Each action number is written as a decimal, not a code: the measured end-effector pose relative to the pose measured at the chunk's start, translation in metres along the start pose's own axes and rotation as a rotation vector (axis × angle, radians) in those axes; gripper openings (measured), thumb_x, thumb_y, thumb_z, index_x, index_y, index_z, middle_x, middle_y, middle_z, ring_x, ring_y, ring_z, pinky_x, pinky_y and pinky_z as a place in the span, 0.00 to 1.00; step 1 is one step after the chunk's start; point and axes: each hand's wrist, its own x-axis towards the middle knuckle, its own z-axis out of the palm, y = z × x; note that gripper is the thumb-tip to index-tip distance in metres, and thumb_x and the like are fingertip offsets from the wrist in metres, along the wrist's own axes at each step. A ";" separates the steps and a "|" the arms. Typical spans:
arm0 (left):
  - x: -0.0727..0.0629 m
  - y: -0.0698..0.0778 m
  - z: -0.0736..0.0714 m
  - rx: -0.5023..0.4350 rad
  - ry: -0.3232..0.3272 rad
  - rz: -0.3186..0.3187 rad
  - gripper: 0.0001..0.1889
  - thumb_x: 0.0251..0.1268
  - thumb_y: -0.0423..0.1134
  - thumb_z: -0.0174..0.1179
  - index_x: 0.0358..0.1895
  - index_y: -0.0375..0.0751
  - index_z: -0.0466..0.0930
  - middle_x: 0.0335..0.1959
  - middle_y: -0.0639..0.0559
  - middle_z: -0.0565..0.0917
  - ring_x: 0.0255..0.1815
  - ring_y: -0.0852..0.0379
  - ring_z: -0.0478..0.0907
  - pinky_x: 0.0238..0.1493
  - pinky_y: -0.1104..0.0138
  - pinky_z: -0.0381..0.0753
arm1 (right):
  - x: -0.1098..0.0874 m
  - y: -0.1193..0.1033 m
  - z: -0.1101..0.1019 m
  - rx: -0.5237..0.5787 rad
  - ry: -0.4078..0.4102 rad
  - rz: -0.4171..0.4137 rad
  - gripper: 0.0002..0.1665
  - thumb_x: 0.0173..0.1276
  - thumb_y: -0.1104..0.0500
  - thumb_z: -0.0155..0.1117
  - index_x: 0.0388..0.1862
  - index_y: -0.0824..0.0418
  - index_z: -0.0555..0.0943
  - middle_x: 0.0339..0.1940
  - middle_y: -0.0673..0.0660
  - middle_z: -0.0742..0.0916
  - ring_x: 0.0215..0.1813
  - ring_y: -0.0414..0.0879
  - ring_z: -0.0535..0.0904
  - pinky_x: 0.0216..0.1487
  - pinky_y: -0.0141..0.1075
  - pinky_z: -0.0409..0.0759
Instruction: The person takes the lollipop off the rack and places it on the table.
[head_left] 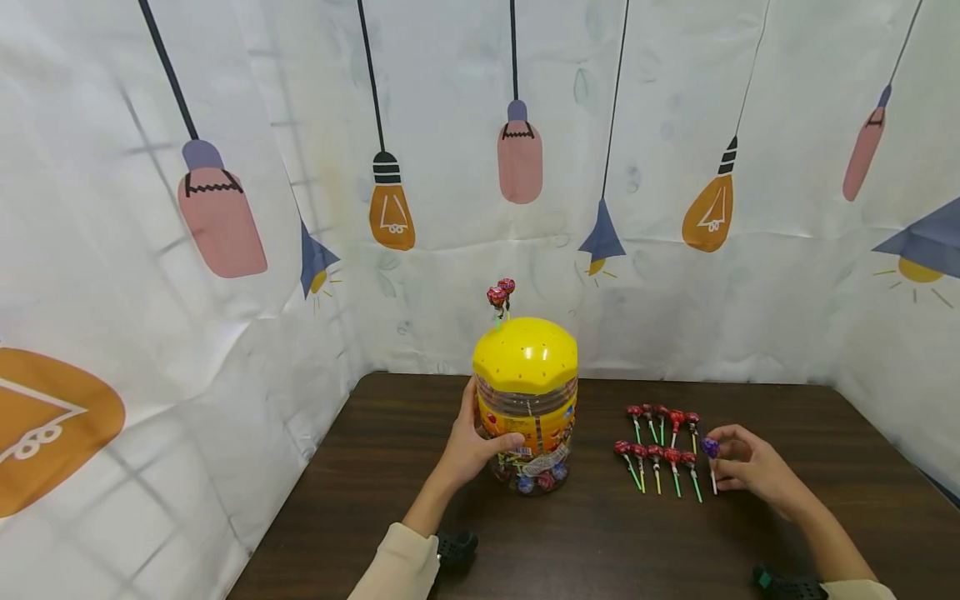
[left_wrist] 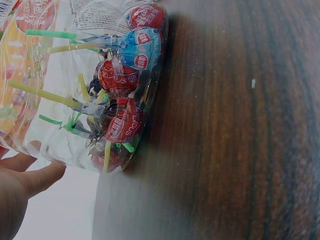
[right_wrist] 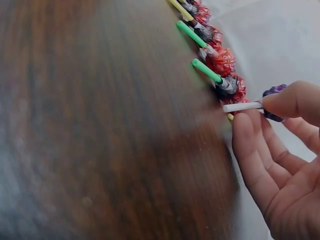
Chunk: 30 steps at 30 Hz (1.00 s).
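A clear plastic candy jar (head_left: pixel 528 417) with a yellow domed lid (head_left: pixel 528 354) stands upright on the table. My left hand (head_left: pixel 470 450) grips its left side, thumb across the front label. Wrapped lollipops (left_wrist: pixel 125 120) show through the jar's lower wall in the left wrist view. Two red lollipops (head_left: pixel 497 297) stick up from the lid by their sticks. At the right, my right hand (head_left: pixel 753 468) pinches a purple lollipop (head_left: pixel 710 447) with a white stick, between thumb and fingers. That white stick (right_wrist: pixel 242 106) points away from the palm in the right wrist view.
Several red-wrapped lollipops lie in two rows, a back row (head_left: pixel 677 417) and a front row (head_left: pixel 672 457), just left of my right hand. The dark wooden table (head_left: pixel 585 542) meets a white patterned curtain (head_left: pixel 450 317) behind and at the sides.
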 end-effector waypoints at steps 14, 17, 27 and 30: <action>-0.001 0.001 0.000 0.013 0.004 -0.002 0.57 0.60 0.49 0.75 0.81 0.76 0.40 0.75 0.57 0.66 0.70 0.52 0.72 0.69 0.52 0.77 | 0.007 -0.001 -0.005 -0.055 -0.117 0.062 0.31 0.77 0.61 0.61 0.70 0.73 0.62 0.45 0.63 0.81 0.40 0.48 0.86 0.39 0.44 0.89; 0.000 0.000 0.000 0.017 0.008 -0.007 0.57 0.59 0.50 0.75 0.81 0.76 0.40 0.75 0.57 0.66 0.71 0.52 0.71 0.70 0.51 0.76 | 0.008 -0.002 -0.006 -0.082 -0.123 0.066 0.32 0.77 0.61 0.61 0.71 0.73 0.63 0.44 0.64 0.81 0.39 0.49 0.86 0.38 0.44 0.88; 0.000 0.000 0.000 0.013 0.003 0.008 0.56 0.59 0.50 0.75 0.81 0.75 0.40 0.75 0.57 0.66 0.71 0.52 0.71 0.69 0.51 0.77 | 0.009 -0.004 -0.007 -0.232 -0.095 0.009 0.28 0.73 0.59 0.66 0.66 0.72 0.71 0.39 0.57 0.82 0.35 0.41 0.76 0.33 0.35 0.76; 0.000 0.000 0.000 0.010 0.003 0.008 0.56 0.59 0.50 0.75 0.81 0.75 0.40 0.75 0.57 0.66 0.70 0.52 0.72 0.68 0.52 0.77 | 0.009 -0.004 -0.008 -0.262 -0.100 0.007 0.27 0.72 0.59 0.67 0.65 0.71 0.72 0.39 0.58 0.83 0.37 0.38 0.77 0.36 0.34 0.75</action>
